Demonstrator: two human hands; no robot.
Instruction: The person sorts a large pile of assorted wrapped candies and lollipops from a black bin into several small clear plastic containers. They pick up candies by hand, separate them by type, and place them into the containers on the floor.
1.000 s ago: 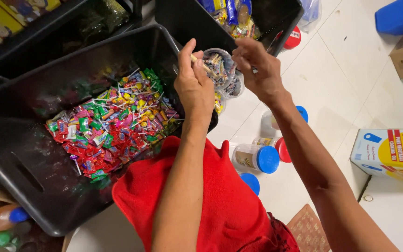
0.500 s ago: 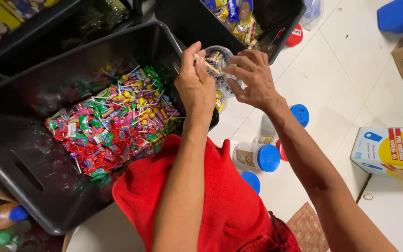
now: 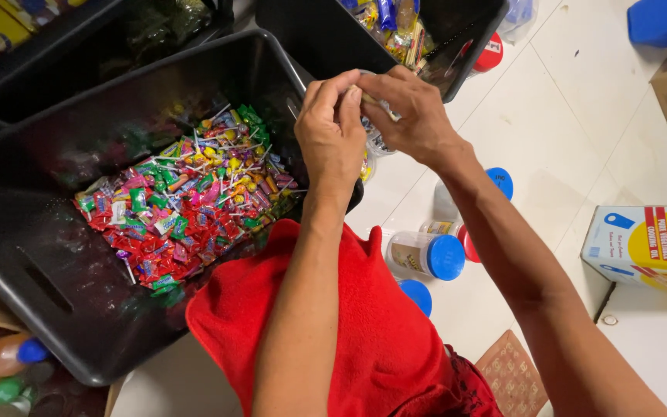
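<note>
Both my hands close on one clear plastic jar (image 3: 372,139): left hand (image 3: 332,135) and right hand (image 3: 414,116) grip it above the black plastic bin (image 3: 32,262) of bright wrapped candies (image 3: 187,201).

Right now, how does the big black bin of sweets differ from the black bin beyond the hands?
The big bin sits left of the left hand and holds a loose heap of small wrapped sweets and lollipops; the far bin lies beyond the right hand and holds larger packets stacked in one corner. The big bin shows nearly whole; the far bin is cut off by the frame. Both are black plastic and open-topped.
</note>
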